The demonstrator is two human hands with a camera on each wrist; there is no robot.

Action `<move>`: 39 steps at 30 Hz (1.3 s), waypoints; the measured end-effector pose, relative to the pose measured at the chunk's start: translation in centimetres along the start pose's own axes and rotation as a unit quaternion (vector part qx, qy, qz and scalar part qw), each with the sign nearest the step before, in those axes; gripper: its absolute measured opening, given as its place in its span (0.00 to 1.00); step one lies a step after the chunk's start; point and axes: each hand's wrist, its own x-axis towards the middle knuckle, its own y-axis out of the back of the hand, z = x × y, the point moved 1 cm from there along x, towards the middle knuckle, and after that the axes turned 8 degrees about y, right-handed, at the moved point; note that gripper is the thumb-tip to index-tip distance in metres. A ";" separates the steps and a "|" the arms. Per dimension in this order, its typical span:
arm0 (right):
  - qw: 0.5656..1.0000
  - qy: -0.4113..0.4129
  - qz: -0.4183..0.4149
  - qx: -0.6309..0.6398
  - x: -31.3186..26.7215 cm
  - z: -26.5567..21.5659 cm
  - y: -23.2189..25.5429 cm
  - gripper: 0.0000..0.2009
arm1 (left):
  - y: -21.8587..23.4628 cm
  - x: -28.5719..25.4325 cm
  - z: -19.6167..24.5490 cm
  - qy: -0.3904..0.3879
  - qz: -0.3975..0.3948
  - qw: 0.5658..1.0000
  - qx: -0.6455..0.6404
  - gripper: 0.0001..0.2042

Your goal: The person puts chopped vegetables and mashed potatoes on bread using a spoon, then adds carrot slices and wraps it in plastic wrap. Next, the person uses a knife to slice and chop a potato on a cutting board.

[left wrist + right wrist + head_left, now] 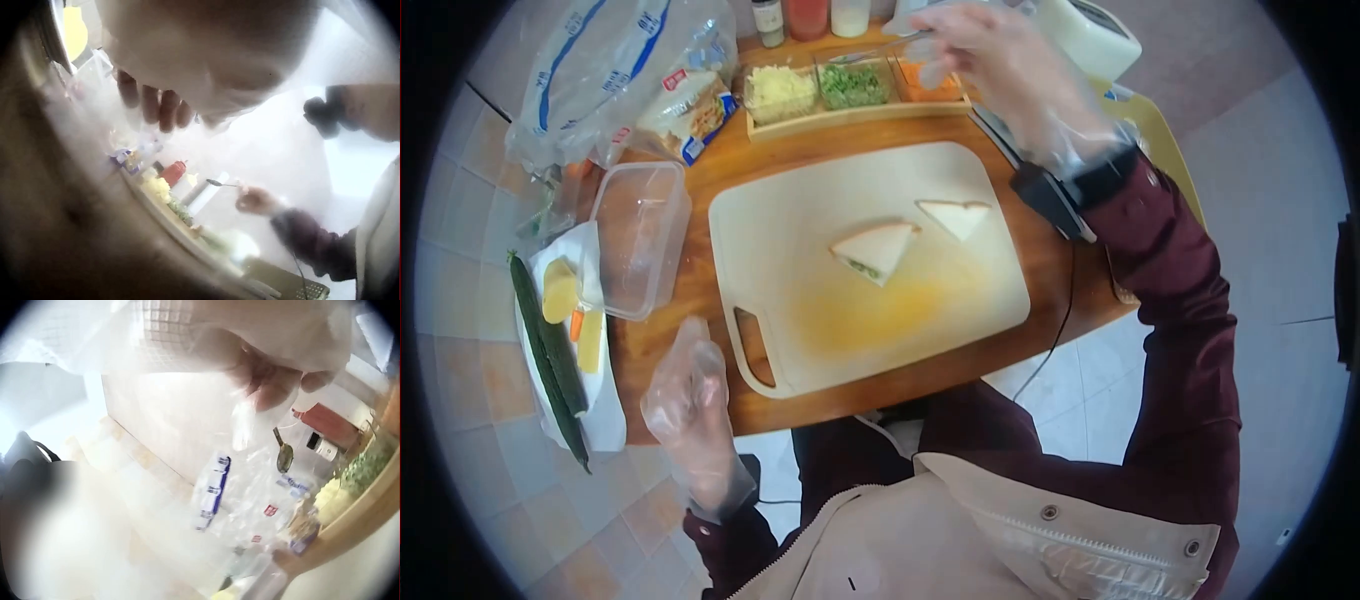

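Observation:
My right hand [990, 65], in a clear plastic glove, pinches the handle of a metal spoon [284, 457] over a wooden tray [850, 122] holding tubs. In those tubs are pale yellow shreds [782, 90], chopped greens [855, 86] and orange bits [920, 85]. The left hand [690, 395], also gloved, hangs loosely by the table's front edge and holds nothing. Between the hands lies a cream cutting board [775, 220]. On it sit a cut sandwich triangle [878, 248] with green filling at its edge and a smaller bread triangle [956, 216].
Left of the board stands a clear plastic box [635, 240]. Beyond it, cucumbers [550, 360] and peeled pieces rest on white paper [607, 400]. A plastic bag [615, 60] and a bread packet [685, 115] fill the back left. Bottles [808, 18] line the back.

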 end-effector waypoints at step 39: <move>0.985 -0.078 -0.074 -0.132 11.3 10.2 -4.5 0.17 | -0.9 1.7 -2.0 -0.009 0.105 0.994 0.036 0.23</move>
